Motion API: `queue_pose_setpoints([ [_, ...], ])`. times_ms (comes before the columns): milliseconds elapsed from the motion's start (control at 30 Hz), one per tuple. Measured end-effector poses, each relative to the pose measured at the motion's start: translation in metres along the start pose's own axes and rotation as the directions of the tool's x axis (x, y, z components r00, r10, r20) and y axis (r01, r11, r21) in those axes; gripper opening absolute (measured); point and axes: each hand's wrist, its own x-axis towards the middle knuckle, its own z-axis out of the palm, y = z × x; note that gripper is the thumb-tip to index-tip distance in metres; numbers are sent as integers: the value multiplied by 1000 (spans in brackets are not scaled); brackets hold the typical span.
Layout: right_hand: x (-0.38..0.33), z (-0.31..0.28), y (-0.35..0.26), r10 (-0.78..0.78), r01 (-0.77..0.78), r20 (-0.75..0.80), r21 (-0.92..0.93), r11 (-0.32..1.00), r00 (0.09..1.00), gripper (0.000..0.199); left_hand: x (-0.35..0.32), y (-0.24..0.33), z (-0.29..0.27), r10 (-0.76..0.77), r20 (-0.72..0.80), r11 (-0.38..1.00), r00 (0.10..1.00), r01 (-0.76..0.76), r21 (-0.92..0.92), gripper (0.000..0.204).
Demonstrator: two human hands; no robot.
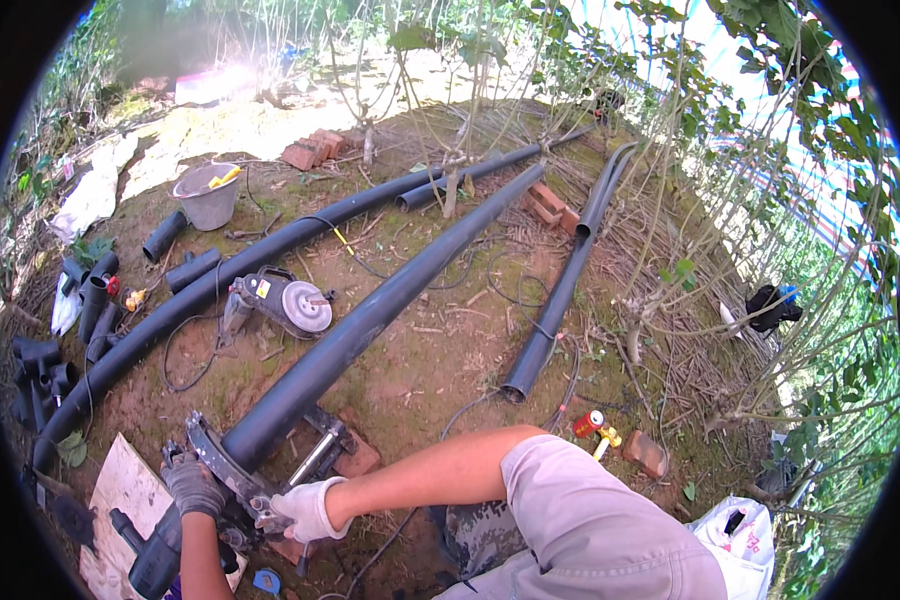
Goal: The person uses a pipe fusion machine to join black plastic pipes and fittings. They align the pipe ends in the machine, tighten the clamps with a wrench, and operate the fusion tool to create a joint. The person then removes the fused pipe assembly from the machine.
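A long black plastic pipe runs from the upper middle down to a metal pipe clamp at the lower left. A short black pipe fitting with a side branch lies in line below the clamp. My left hand, in a grey glove, curls over the left side of the clamp. My right hand, in a white glove, closes on a metal part at its right side; fingertips are partly hidden. Steel guide rods show beside the pipe. A board lies left of my left hand.
An angle grinder lies between the pipe and another long black pipe. Black fittings and a grey bucket are left. Right are a split-ended pipe, a red can, a yellow-headed hammer and bricks.
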Motion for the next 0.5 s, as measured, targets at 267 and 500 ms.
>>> queue_pose_setpoints([
  [267, -1, -3, -4, -16, 16, 9, 4, 1000, 1000, 40, -20, 5, -9, 19, -160, 997, 987, -31, -73, 69],
  [500, -4, -9, -13, 36, -36, 25, -30, 999, 999, 45, -22, 6, -14, 26, -108, 1000, 994, -27, -10, 71],
])
